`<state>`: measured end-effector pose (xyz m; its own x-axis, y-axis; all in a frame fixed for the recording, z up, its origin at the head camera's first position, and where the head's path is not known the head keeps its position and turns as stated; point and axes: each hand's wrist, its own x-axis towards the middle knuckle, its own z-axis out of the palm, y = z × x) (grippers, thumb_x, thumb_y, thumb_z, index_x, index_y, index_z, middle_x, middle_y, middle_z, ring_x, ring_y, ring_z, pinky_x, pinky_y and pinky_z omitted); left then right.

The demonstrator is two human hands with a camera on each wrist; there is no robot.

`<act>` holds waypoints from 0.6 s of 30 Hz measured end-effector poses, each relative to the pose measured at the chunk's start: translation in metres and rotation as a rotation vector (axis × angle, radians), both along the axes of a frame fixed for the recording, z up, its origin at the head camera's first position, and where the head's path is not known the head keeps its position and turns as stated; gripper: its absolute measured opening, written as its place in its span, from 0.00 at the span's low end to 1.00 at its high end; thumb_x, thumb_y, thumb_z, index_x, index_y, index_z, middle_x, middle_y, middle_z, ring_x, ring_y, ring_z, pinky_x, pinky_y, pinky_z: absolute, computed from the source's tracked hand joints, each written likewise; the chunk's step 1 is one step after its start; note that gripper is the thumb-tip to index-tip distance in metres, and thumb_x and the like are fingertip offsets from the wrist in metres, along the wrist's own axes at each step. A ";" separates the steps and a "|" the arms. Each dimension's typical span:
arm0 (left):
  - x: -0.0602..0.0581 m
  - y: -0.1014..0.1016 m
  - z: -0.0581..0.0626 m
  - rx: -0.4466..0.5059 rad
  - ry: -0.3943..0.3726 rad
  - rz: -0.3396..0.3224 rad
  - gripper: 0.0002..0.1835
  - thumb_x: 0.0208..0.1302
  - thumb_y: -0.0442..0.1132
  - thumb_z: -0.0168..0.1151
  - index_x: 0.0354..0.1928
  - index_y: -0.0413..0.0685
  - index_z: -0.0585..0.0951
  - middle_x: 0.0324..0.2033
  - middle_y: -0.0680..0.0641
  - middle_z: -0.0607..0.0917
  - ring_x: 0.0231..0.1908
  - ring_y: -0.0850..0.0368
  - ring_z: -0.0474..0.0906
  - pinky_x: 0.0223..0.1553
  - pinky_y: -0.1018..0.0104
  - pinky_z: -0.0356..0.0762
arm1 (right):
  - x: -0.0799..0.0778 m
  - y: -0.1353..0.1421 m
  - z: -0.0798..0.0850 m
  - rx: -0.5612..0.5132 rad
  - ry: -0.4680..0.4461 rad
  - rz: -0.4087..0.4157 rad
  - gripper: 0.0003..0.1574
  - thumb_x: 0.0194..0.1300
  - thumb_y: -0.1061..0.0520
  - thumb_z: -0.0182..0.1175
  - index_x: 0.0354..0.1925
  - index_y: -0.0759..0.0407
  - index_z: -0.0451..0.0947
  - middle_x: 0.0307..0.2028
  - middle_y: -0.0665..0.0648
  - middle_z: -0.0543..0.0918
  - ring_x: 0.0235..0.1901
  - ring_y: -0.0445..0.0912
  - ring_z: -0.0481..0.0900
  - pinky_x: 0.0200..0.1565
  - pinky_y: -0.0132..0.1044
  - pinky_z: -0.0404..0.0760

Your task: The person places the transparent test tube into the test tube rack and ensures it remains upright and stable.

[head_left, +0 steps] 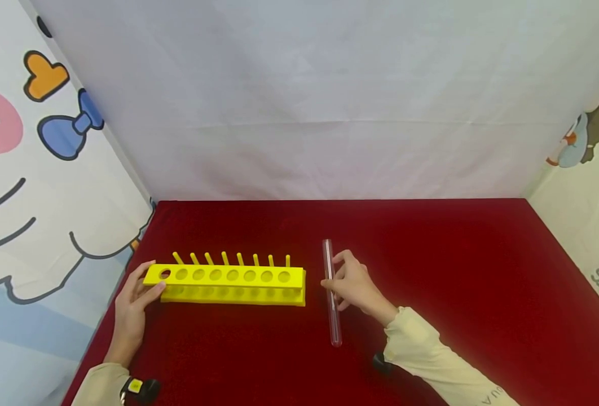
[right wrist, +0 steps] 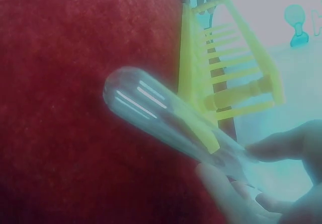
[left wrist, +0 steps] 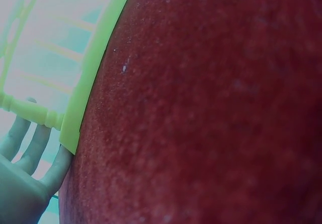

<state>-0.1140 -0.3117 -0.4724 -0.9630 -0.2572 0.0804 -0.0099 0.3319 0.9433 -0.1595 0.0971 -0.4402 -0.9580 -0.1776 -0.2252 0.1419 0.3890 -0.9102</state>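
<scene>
A yellow test tube rack (head_left: 259,286) with a row of round holes and several upright pegs along its back stands on the red cloth. My left hand (head_left: 132,310) grips its left end, thumb on the front edge and fingers behind. In the left wrist view, fingers (left wrist: 32,153) reach around the rack's end post (left wrist: 32,112). To the right of the rack, my right hand (head_left: 357,285) pinches a clear glass test tube (head_left: 334,321) near its middle. The tube's rounded end (right wrist: 132,90) points toward the person. No liquid shows inside it.
Dark red cloth (head_left: 457,270) covers the table. A white curtain (head_left: 330,101) hangs behind it. Cartoon-printed panels stand at the left (head_left: 35,186) and right (head_left: 578,225) sides. A black wrist strap (head_left: 139,388) sits on the left wrist.
</scene>
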 end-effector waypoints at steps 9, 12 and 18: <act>-0.001 0.001 0.000 -0.004 -0.001 0.009 0.25 0.62 0.44 0.51 0.62 0.59 0.63 0.47 0.54 0.73 0.42 0.63 0.71 0.40 0.83 0.66 | 0.002 0.003 0.004 -0.007 0.012 -0.003 0.30 0.50 0.61 0.64 0.48 0.57 0.60 0.24 0.62 0.75 0.15 0.54 0.75 0.15 0.43 0.75; -0.001 0.000 0.000 -0.012 -0.009 0.016 0.25 0.62 0.45 0.51 0.62 0.60 0.63 0.48 0.54 0.73 0.42 0.63 0.71 0.40 0.83 0.66 | 0.003 0.003 0.008 -0.003 0.017 -0.009 0.30 0.50 0.61 0.64 0.48 0.56 0.60 0.24 0.61 0.74 0.17 0.56 0.75 0.16 0.43 0.75; -0.001 0.001 0.000 -0.011 -0.014 0.021 0.24 0.62 0.45 0.51 0.62 0.60 0.63 0.48 0.54 0.72 0.42 0.63 0.71 0.41 0.83 0.66 | 0.005 0.003 0.014 -0.013 0.023 -0.008 0.31 0.49 0.60 0.65 0.48 0.55 0.61 0.24 0.61 0.74 0.19 0.59 0.76 0.16 0.43 0.75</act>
<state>-0.1147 -0.3107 -0.4721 -0.9585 -0.2766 0.0693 -0.0306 0.3414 0.9394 -0.1542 0.1005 -0.4265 -0.9642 -0.1729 -0.2009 0.1238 0.3762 -0.9182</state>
